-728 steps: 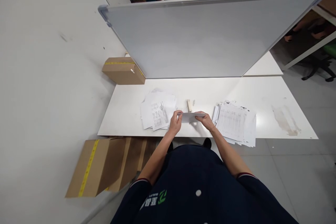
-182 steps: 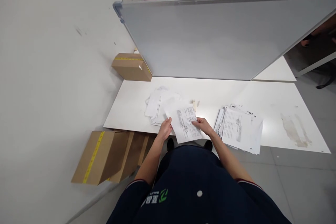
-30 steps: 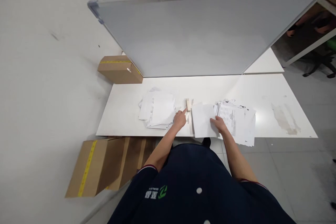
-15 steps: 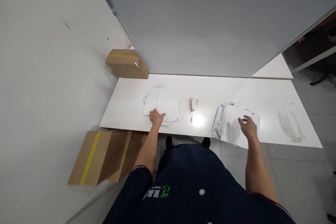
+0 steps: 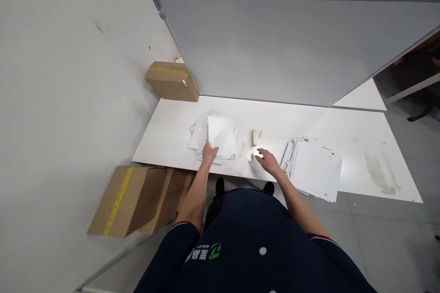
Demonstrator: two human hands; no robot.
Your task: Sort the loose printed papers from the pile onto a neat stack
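My left hand point(image 5: 209, 152) is at the front of the left paper stack point(image 5: 197, 135), its fingers closed on the lower left edge of a white sheet of paper point(image 5: 222, 133). That sheet lies over the loosely piled papers, partly raised as far as I can see. Between the two stacks, my right hand point(image 5: 268, 162) hovers over the table with fingers apart and nothing in them. Just beyond its fingertips lies a small cream-coloured block point(image 5: 254, 138). The right paper stack point(image 5: 316, 167) is fanned out on its left side and overhangs the table's front edge.
A large whiteboard panel point(image 5: 261, 46) stands along the back of the white table point(image 5: 357, 146). One cardboard box point(image 5: 173, 83) sits at the table's back left corner. More open cardboard boxes point(image 5: 118, 201) stand low at the left. Grey smears mark the table's right end.
My right hand has moved left from above the right stack to the middle of the table. A sheet now shows at my left hand, shifted over the left stack.
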